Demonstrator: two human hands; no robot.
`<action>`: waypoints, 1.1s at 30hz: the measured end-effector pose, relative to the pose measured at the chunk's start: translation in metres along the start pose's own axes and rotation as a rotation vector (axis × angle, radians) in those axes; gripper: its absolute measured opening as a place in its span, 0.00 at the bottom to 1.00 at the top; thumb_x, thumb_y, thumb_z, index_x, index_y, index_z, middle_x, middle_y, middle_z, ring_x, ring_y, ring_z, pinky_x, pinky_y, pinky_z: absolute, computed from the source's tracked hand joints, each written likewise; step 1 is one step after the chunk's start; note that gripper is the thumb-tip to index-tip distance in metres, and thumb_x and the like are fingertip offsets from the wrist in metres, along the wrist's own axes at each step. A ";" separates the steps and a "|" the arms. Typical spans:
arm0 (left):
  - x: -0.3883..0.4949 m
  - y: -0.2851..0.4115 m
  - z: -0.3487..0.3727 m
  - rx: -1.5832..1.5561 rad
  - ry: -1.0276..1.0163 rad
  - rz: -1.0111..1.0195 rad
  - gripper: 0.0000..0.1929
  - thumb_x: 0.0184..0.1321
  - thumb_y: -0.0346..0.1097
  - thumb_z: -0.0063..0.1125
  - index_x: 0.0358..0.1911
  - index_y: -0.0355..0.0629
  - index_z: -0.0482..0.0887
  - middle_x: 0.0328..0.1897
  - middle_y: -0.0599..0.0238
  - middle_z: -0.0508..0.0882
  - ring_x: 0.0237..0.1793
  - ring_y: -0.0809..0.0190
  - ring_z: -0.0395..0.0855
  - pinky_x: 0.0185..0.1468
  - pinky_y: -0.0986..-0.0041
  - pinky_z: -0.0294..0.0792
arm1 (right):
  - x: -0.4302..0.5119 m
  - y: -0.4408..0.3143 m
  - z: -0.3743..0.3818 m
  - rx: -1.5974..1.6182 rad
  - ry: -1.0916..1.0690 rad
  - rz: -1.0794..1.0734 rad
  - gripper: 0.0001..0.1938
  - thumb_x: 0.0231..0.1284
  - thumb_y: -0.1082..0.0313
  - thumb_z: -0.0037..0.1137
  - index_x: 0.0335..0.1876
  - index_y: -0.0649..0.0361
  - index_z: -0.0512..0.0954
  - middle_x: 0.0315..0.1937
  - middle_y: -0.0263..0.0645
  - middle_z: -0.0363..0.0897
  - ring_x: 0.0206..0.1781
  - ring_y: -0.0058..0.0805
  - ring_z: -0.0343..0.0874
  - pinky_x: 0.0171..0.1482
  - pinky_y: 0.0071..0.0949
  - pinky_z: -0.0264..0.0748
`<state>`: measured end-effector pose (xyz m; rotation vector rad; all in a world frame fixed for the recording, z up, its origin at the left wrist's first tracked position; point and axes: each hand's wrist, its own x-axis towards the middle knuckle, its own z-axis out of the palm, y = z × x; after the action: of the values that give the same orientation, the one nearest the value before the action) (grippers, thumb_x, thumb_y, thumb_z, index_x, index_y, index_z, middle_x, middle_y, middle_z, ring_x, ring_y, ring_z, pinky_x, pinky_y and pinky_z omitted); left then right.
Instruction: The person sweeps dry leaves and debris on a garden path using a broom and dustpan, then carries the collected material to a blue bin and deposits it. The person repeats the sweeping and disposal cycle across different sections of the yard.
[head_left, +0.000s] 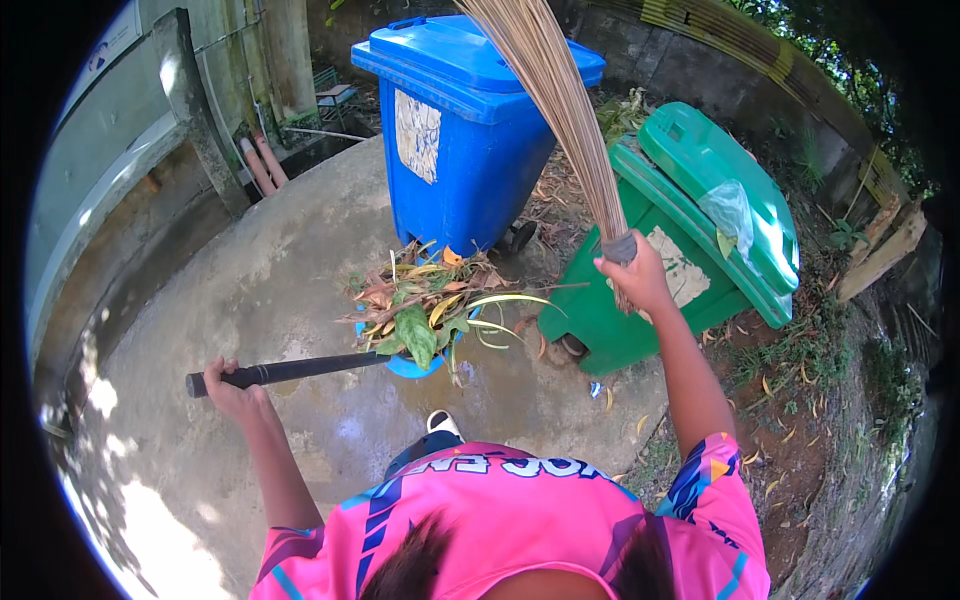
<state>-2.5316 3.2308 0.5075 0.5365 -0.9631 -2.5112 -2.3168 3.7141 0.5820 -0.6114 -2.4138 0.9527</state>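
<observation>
My left hand (236, 390) grips a black handle (315, 369) that reaches right to a blue container (416, 369), perhaps a dustpan. Dry and green leaves with twigs (435, 300) are heaped over the container and hide most of it. In my right hand (641, 274) is a stick broom (570, 120), held at its grey-bound end with the bristles pointing up and away. Behind the leaf heap stands a blue wheeled bin (465, 142) with its lid down. A green wheeled bin (622, 315), tilted in view, is right beside my right hand; its lid (720, 187) looks ajar.
Clear plastic (727, 214) hangs over the green bin's edge. A low concrete wall (142, 180) with a post (199, 112) runs along the left. Wet concrete (315, 442) lies underfoot, with soil and fallen leaves (772, 427) at right. Cut wood (885, 247) leans at far right.
</observation>
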 end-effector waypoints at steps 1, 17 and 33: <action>0.004 -0.008 0.010 0.009 0.015 0.009 0.09 0.43 0.24 0.52 0.23 0.44 0.65 0.19 0.69 0.67 0.21 0.67 0.67 0.31 0.78 0.63 | 0.031 -0.001 0.001 -0.031 -0.001 -0.010 0.21 0.38 0.60 0.65 0.37 0.63 0.72 0.29 0.40 0.77 0.33 0.28 0.76 0.39 0.27 0.70; 0.016 0.016 0.049 -0.068 0.292 0.401 0.10 0.42 0.26 0.55 0.22 0.46 0.65 0.16 0.70 0.67 0.22 0.66 0.69 0.35 0.77 0.63 | 0.406 -0.026 0.062 -0.054 -0.243 -0.236 0.26 0.39 0.48 0.63 0.41 0.59 0.74 0.31 0.38 0.78 0.34 0.28 0.77 0.38 0.28 0.71; -0.062 -0.030 0.116 0.019 0.737 0.721 0.08 0.45 0.28 0.54 0.25 0.42 0.67 0.19 0.68 0.68 0.22 0.67 0.68 0.32 0.77 0.65 | 0.609 -0.063 0.044 0.072 -0.882 -0.463 0.22 0.47 0.54 0.59 0.45 0.61 0.71 0.35 0.32 0.72 0.38 0.18 0.69 0.42 0.20 0.67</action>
<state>-2.5417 3.3444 0.5800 0.8490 -0.7038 -1.4871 -2.8371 3.9882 0.7565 0.5129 -3.0138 1.2494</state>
